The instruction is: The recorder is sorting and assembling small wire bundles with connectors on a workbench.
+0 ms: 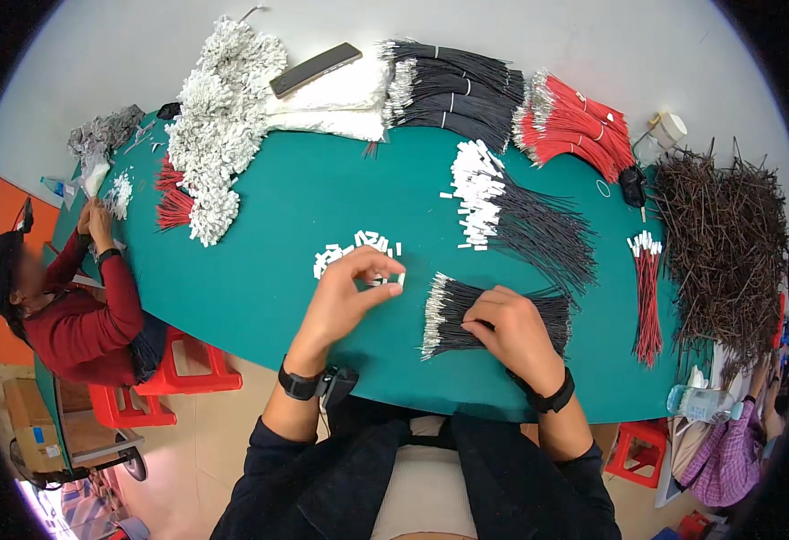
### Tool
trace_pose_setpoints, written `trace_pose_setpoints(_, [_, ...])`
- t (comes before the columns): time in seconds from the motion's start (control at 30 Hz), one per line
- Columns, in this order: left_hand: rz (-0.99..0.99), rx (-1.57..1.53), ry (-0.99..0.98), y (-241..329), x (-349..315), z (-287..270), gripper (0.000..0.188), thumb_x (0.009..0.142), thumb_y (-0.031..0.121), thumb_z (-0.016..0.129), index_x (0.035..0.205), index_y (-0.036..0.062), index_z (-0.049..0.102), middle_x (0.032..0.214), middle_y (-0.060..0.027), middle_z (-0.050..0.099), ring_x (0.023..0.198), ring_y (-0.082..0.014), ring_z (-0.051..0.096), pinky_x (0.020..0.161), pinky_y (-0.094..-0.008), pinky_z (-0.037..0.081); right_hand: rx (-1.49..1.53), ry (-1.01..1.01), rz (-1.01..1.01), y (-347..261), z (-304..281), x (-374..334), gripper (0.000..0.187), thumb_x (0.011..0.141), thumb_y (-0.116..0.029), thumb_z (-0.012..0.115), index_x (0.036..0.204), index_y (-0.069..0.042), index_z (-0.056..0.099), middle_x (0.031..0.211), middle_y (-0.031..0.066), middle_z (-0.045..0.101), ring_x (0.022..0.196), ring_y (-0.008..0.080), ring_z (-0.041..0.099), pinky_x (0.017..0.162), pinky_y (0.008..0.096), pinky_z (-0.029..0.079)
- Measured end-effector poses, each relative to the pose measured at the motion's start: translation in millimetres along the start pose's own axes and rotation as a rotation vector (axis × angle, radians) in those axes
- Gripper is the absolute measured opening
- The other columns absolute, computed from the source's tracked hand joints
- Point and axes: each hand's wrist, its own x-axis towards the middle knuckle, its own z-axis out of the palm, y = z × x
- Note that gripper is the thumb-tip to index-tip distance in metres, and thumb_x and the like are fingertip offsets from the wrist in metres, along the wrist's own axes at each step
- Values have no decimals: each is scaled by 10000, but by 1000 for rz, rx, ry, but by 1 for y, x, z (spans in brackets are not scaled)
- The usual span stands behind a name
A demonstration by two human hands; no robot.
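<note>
My left hand has thumb and forefinger closed on a small white plastic connector housing. Beside it lies a loose pile of similar white housings, partly behind my fingers. My right hand is over a bundle of black wires with silvery metal ends pointing left. Its thumb and fingertips are pinched together at the wires; what is between them is hidden. Farther back, black wires with white housings on their ends lie fanned out.
Along the green table's back are a heap of white-ended wires, black bundles and red bundles. Red wires and a brown tangled pile lie right, near a plastic bottle. A co-worker sits left.
</note>
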Motion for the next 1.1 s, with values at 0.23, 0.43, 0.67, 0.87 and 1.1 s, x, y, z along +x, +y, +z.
trace_pose_setpoints(0.23, [-255,-1319,-331,3,-1,24,385,950,306,751,1208,40,648,1042,-41,528,953,-151,485,852,-310,470,147,115,63,0,-5,-3,72,832,-33,745,868,6,696,855,134,699,807,342,655,732,422,530])
trace_pose_setpoints(0.43, [-299,-1458,-428,8,0,39,415,961,342,733,1209,35,603,1021,-20,491,940,-136,470,828,-302,451,331,211,120,-6,-12,-7,60,868,5,728,912,26,694,871,149,715,745,306,700,694,352,549])
trace_pose_setpoints(0.67, [-321,-1502,-462,2,2,49,366,1001,284,684,1237,18,598,1037,-28,531,913,-132,500,820,-277,465,531,325,172,-24,-24,-6,55,941,16,669,984,40,644,758,58,656,691,108,623,633,258,493])
trace_pose_setpoints(0.87, [-280,-1493,-424,1,1,47,294,994,32,637,1287,9,625,1120,-135,720,962,-177,732,865,-295,620,587,359,223,-36,-25,-4,41,947,1,679,978,21,661,703,21,612,589,59,524,532,227,402])
trace_pose_setpoints(1.1, [-248,-1225,-246,21,-4,47,268,956,-15,672,1223,3,667,1105,-133,732,964,-181,730,865,-298,616,445,436,178,-39,-23,0,80,861,-17,785,933,-6,752,654,4,605,548,59,449,503,240,336])
